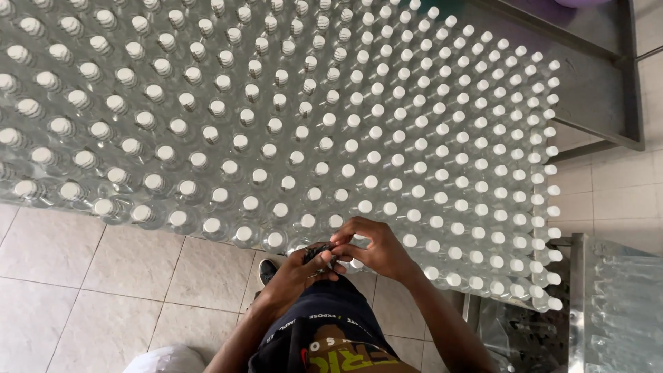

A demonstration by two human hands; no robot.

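At the bottom centre of the frame, your two hands meet just above your dark shorts (331, 314). Your left hand (297, 271) is curled around a small bunch of dark bits (319, 253), which sits between both hands and shows only at its top; what the bits are cannot be told. Your right hand (376, 249) bends over it from the right, fingertips pinching narrowly at the bunch's upper edge, right at the near row of bottles. Below your left wrist a dark shoe (267, 271) stands on the pale tiled floor (83, 276). At the lower right edge a steel tray (615, 311) holds more clear bottles lying down. Just past your fingers begins a packed field of clear plastic bottles with white caps (311, 131), upright and touching, filling the frame from the left edge to the right and up to the top. Beyond them, in the upper right corner, the bare grey steel table (594, 83) shows with its raised rim.
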